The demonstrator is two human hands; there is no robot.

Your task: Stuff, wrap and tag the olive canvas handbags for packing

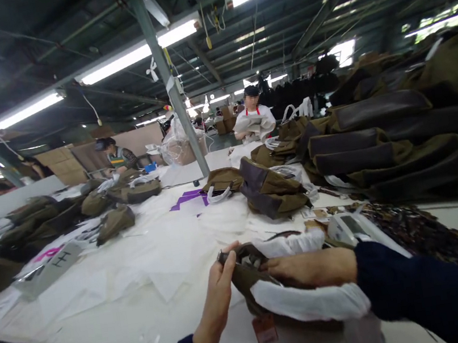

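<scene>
An olive-brown bag [242, 284] is in front of me at the near side of the table, its mouth facing up. White wrapping covers its handles [309, 301], and an orange-brown tag [265, 331] hangs from its side. My left hand [221, 278] pinches the bag's left rim between thumb and fingers. Reaching in from the right, my right hand [308, 268] is inside the bag's opening between the two wrapped handles. Its fingertips are hidden in the bag, so I cannot see whether they hold anything.
A large stack of olive bags [380, 143] rises at the right, beside a heap of dark brown strips [432, 238]. More bags [274, 187] lie ahead, others at left. White sheets [140, 265] cover the table. A metal post [177, 99] stands mid-table; a co-worker [253, 119] stands beyond.
</scene>
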